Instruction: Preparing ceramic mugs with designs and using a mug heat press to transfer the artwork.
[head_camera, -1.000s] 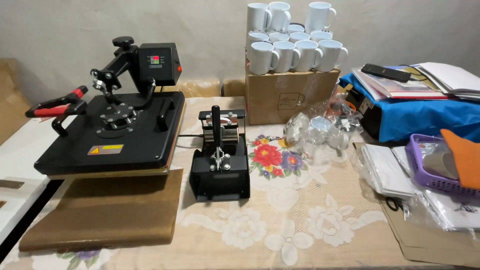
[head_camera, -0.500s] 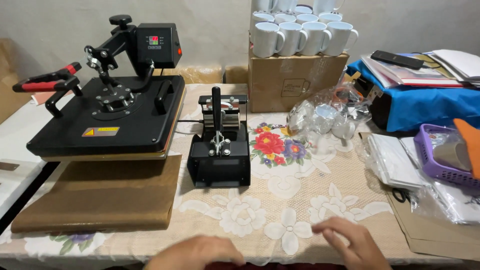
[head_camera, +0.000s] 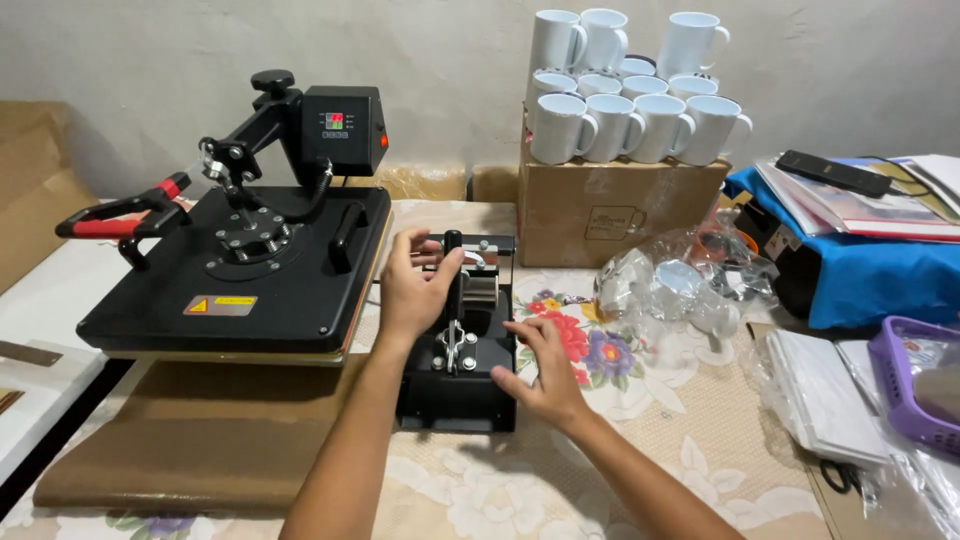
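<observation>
A small black mug press (head_camera: 462, 375) sits in the middle of the table on a flowered cloth. My left hand (head_camera: 415, 283) is wrapped around its upright black lever (head_camera: 452, 250) near the top. On the press's right side rests my right hand (head_camera: 540, 370), fingers spread against the base. To the left stands a large black flat heat press (head_camera: 240, 270) with a red-gripped handle (head_camera: 110, 218).
Several white mugs (head_camera: 625, 110) are stacked on a cardboard box (head_camera: 615, 210) behind the mug press. Crumpled clear plastic bags (head_camera: 680, 285) lie to the right. A blue cloth (head_camera: 870, 270), papers, a phone (head_camera: 833, 172) and a purple basket (head_camera: 915, 390) fill the right side.
Both hands came up from the near table edge to the mug press; the left took hold of the lever and the right settled on the base. The camera moved closer.
</observation>
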